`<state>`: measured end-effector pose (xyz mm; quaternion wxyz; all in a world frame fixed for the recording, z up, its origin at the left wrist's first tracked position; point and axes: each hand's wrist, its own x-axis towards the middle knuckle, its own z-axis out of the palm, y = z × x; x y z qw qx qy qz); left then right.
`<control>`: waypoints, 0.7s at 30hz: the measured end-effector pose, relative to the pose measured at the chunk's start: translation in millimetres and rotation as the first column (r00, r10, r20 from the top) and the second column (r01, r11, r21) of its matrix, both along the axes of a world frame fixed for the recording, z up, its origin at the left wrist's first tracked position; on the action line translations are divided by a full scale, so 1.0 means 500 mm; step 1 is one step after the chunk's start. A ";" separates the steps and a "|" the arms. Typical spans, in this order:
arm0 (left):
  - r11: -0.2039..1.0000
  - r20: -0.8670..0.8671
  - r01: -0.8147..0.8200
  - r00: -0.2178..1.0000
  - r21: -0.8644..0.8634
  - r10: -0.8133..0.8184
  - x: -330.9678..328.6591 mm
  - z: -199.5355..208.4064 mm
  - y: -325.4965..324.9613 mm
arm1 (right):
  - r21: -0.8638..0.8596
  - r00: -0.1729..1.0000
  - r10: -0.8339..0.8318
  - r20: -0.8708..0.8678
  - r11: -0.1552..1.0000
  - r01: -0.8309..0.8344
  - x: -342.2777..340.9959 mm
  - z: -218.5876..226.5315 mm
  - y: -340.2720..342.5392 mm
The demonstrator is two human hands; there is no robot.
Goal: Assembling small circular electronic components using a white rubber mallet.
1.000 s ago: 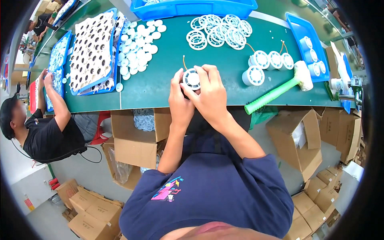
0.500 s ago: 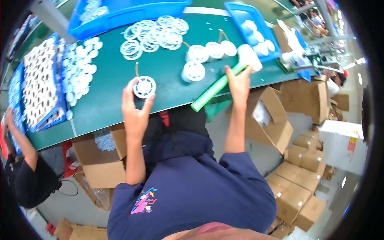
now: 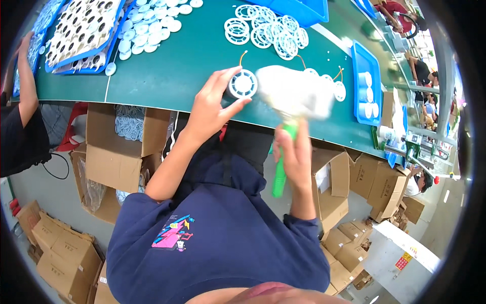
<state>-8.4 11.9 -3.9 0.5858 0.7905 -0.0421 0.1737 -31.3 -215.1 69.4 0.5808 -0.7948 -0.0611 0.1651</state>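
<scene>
My left hand curls its thumb and fingers round a white round housing with a slotted top, standing on the green table. A brown wire sticks up behind that housing. In my right hand is the green handle of a mallet, gripped at its upper part. The mallet's bulky white head is raised and blurred, just right of the housing. It partly hides a few similar white housings with brown wires.
White slotted rings lie piled beyond my hands. Pale discs and blue trays of parts are at left, near another person's arm. A blue tray with white cylinders sits right. Cardboard boxes stand below the table edge.
My right hand has turned the mallet from slanting along the table edge to head-forward, nearer the housing. My left hand still holds the housing. The whole view has shifted.
</scene>
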 end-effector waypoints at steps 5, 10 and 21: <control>0.998 0.042 -0.065 0.997 0.021 0.064 -0.010 -0.013 -0.003 | 0.218 0.989 0.053 -0.141 0.976 -0.021 0.042 0.085 -0.013; 0.997 0.079 -0.055 0.996 0.049 0.051 -0.006 -0.021 -0.001 | -0.064 0.944 0.059 -0.325 0.994 -0.084 0.100 0.141 0.024; 0.992 -0.014 -0.123 0.992 -0.009 0.123 -0.006 -0.035 -0.017 | -0.238 0.955 0.287 -0.080 0.924 -0.298 0.112 0.206 0.134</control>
